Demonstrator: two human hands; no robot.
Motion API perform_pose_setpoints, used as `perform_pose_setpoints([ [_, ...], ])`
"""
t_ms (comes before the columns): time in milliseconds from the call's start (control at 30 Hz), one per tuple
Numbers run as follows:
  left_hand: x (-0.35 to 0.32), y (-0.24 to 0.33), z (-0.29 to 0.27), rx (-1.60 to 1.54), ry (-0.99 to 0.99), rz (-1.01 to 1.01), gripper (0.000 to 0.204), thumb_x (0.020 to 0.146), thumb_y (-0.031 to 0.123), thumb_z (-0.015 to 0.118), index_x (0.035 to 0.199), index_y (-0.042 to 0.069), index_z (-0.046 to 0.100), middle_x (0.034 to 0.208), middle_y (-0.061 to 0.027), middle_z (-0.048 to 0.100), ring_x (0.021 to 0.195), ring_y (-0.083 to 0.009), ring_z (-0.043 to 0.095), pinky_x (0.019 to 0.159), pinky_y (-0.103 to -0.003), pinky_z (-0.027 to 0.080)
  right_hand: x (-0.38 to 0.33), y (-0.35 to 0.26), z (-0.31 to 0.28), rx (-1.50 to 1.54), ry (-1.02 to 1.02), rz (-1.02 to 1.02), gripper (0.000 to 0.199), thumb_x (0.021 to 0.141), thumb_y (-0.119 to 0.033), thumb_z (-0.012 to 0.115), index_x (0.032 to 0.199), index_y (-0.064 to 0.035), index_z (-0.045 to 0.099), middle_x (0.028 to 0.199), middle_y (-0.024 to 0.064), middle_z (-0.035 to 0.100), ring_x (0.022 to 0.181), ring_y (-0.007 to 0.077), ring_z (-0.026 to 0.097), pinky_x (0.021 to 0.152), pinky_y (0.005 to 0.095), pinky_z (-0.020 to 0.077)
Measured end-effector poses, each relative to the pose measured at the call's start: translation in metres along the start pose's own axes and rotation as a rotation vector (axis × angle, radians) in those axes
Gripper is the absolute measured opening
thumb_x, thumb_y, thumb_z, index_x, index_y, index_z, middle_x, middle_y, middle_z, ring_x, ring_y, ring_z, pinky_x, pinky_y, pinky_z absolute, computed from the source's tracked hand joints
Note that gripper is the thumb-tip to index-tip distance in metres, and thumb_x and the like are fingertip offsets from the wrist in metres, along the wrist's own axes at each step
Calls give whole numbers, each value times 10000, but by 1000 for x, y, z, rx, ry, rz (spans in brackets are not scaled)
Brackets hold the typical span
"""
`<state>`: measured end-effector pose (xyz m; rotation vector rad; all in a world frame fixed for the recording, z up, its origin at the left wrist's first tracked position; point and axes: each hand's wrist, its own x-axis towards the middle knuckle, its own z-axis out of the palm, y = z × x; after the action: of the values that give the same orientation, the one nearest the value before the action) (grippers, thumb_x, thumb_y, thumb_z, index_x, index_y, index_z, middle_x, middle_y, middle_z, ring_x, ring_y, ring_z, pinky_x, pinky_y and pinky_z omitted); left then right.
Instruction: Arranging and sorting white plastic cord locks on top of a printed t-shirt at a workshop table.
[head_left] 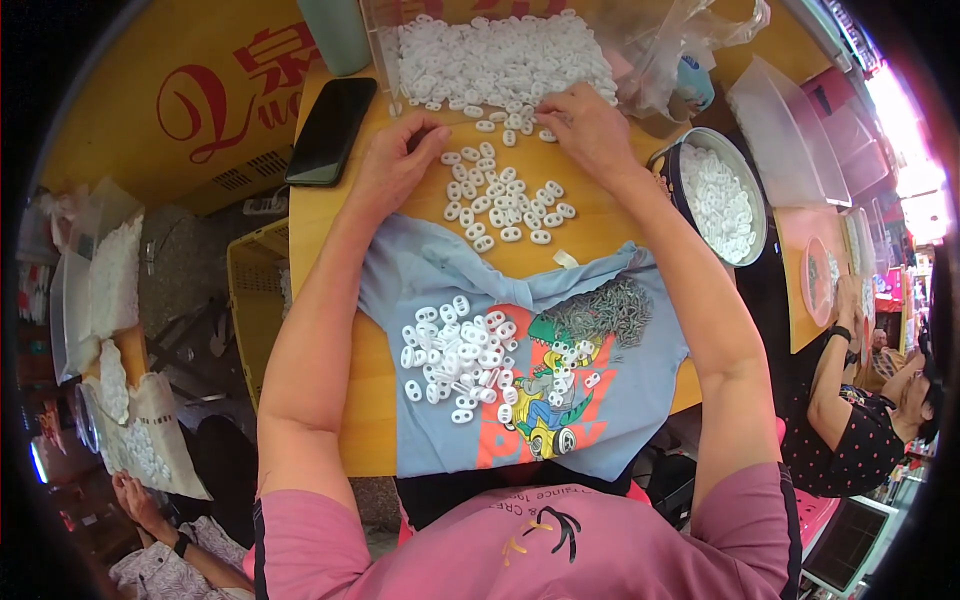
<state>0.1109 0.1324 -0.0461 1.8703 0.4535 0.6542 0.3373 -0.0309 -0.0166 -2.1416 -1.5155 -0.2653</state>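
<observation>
My left hand (405, 160) is near the front left corner of a clear plastic bin (383, 60), fingers curled, with a gap between thumb and fingers and no piece visible in it. At the bin's front right, my right hand (590, 130) reaches its bent, slightly parted fingers to the small white oval two-holed plastic pieces (505, 60) that fill the bin. Between my forearms lies a loose group of the same pieces (505, 200). Nearer to me, a blue-grey printed cloth (600, 440) bears another heap of white pieces (460, 350) and a pile of small metal screws or pins (605, 310).
A black phone (332, 132) lies at the table's left edge, near a green cylinder (336, 35). On the right stand a round tub of white pieces (715, 200), a plastic bag (680, 60) and a clear container (790, 125). Other people work at both sides. A yellow crate (258, 300) stands left.
</observation>
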Motion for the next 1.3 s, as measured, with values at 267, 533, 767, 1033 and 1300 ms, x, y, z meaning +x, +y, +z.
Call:
perform_pose_setpoints([
  [267, 0, -1, 0, 2, 9, 19, 200, 975, 187, 667, 989, -13, 661, 755, -19, 622, 708, -85, 522, 639, -267, 435, 0, -10, 0, -150, -24, -109, 134, 867, -243, 715, 937, -130, 727, 971, 53, 646, 887, 294, 674, 729, 412, 543],
  [533, 1, -2, 0, -6, 10, 24, 200, 974, 191, 670, 990, -8, 660, 764, -14, 622, 715, -81, 518, 639, -262, 430, 2, 4, -13, -40, -115, -383, 116, 886, -174, 696, 949, -77, 706, 974, 60, 663, 869, 285, 674, 715, 387, 542],
  [767, 1, -2, 0, 13, 8, 34, 207, 976, 207, 667, 1000, 1, 664, 778, -16, 625, 732, -87, 522, 650, -269, 435, -5, 6, -15, 287, -201, -253, 151, 888, -163, 712, 999, -61, 704, 963, 100, 691, 817, 276, 678, 697, 368, 531],
  [1033, 1, -2, 0, 16, 15, 28, 215, 979, 211, 664, 995, -4, 659, 763, -19, 620, 712, -88, 518, 639, -268, 429, -30, 8, -27, -109, -29, 141, 275, 927, -216, 671, 1153, -61, 674, 1030, 156, 680, 926, 307, 674, 816, 404, 527],
  [1300, -1, -1, -2, 23, 15, 22, 201, 979, 201, 665, 992, 0, 661, 749, -9, 615, 702, -81, 517, 629, -266, 425, -46, -9, -29, 224, -240, 128, 265, 927, -184, 642, 1147, -39, 669, 973, 154, 662, 944, 317, 667, 833, 399, 523],
])
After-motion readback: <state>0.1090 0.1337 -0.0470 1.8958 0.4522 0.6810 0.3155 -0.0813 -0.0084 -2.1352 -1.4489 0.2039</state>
